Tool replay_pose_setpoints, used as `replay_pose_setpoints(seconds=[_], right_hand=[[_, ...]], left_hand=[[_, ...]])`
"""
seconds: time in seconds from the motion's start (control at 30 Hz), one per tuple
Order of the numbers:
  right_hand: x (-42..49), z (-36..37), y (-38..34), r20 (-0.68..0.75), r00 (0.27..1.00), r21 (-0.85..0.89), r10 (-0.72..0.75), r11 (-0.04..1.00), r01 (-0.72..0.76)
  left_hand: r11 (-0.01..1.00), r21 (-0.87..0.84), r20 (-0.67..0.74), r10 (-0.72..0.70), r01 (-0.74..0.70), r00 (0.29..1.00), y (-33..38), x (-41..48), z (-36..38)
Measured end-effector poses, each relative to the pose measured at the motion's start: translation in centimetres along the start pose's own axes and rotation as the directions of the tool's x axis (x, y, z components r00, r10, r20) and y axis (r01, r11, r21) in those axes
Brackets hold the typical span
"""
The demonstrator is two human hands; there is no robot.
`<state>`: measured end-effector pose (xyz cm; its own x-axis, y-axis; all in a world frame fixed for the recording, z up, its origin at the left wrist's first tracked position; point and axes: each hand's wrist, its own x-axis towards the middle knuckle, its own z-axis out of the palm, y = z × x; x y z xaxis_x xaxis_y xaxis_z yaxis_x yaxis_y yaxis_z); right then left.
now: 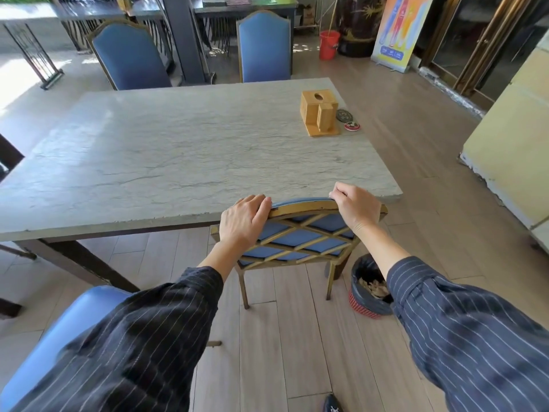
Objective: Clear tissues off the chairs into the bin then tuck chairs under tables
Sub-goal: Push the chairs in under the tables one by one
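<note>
Striped dark sleeves (142, 346) fill the bottom of your view, and both your arms reach forward to the blue-padded chair with the gold lattice back (300, 236). Your left hand (245, 220) lies curled over the left of its top rail, and your right hand (355, 205) is closed on the right of that rail, fingers folded over the edge. That chair already sits with its back at the near edge of the grey stone-textured table (178, 150), so you look to be finishing the tuck here. No tissue shows on it; its seat is hidden under the tabletop. Next, judge whether it needs a last straight, even push, then let go.

Just right of the chair stands a red mesh bin lined with a black bag (370, 288), paper inside. At your lower left, another blue chair seat (64, 328) stands out from the table, likely your next one. Two blue chairs (264, 46) stand at the far side, a wooden tissue box (319, 111) rests on the tabletop, and pale wood planks floor the room.
</note>
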<state>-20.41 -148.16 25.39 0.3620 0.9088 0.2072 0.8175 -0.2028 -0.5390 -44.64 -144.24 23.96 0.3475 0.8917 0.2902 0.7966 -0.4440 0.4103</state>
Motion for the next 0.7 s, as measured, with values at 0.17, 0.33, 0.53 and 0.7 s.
replay_pose_setpoints(seconds=[0.17, 0.33, 0.53, 0.7], right_hand=[[2.6, 1.2, -0.6, -0.007, 1.000, -0.017, -0.009, 1.000, 0.009], [3.5, 2.1, -0.6, -0.105, 0.991, -0.040, -0.088, 0.996, 0.084], [2.9, 2.0, -0.4, -0.140, 0.981, -0.039, -0.132, 0.991, 0.128], [1.9, 1.6, -0.9, -0.101, 0.993, 0.081, -0.065, 0.994, 0.073]], left_hand=[[0.999, -0.006, -0.028, -0.035, 0.034, 0.999, -1.2, 2.5, 0.2], [0.999, 0.037, -0.088, -0.033, 0.037, 0.996, -2.1, 3.6, 0.6], [0.996, 0.023, -0.094, -0.087, 0.090, 0.992, -1.0, 2.8, 0.2], [0.966, 0.047, -0.134, -0.248, 0.256, 0.960, 1.7, 0.6, 0.0]])
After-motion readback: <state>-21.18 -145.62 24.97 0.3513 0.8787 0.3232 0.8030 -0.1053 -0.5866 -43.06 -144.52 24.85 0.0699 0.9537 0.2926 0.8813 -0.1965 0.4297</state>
